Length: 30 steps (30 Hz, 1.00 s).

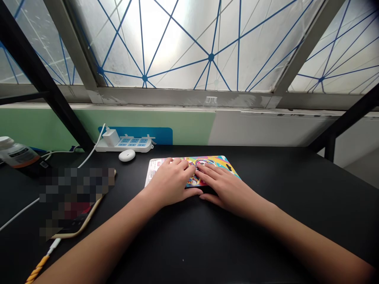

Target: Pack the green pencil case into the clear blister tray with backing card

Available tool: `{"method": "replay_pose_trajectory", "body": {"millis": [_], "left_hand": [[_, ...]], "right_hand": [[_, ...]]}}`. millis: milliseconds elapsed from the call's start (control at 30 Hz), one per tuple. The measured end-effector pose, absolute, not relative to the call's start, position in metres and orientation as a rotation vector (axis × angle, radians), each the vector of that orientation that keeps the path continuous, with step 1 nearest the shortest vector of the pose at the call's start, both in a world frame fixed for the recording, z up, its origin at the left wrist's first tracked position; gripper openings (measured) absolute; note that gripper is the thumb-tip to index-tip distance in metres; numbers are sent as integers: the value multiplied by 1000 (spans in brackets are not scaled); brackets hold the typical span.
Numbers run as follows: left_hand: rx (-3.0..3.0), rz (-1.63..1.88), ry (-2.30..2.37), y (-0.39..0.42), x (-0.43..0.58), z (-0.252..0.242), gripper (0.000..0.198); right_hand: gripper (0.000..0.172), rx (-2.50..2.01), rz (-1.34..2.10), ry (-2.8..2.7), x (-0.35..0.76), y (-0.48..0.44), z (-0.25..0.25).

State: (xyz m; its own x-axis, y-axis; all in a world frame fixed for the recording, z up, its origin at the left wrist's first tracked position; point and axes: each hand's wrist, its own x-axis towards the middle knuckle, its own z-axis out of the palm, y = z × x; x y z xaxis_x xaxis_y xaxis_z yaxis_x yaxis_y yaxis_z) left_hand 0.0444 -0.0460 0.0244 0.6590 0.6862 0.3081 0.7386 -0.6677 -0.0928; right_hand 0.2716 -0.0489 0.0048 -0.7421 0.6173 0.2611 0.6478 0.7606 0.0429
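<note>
On the black desk [266, 177], two hands [170, 183] [227, 189] cover one colourful packet [220, 163].

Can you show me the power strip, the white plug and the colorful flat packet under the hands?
power strip [130, 148], head view, on its white body below the sockets
white plug [111, 138], head view, on its top face
colorful flat packet [214, 161], head view, on its printed top beyond the fingers

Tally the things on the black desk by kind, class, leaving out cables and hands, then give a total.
Colourful printed packet: 1
Power strip: 1
White plug charger: 1
Earbud case: 1
Phone: 1
Bottle: 1
Total: 6
</note>
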Motion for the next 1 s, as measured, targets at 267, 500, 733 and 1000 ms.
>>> {"method": "replay_pose_trajectory", "body": {"millis": [267, 500, 733, 1000], "left_hand": [[-2778, -278, -1565, -31, 28, 5, 106], [-2829, -281, -1613, -29, 25, 10, 105], [-2861, -230, -1588, -29, 24, 11, 98], [-2882, -354, -1678, -19, 18, 5, 77]], "right_hand": [[77, -1012, 10, -2809, 270, -46, 3], [59, -1180, 314, -2795, 313, -36, 31], [43, -1238, -3, -2657, 317, -31, 35], [82, -1092, -20, -2782, 268, -42, 3]]}}
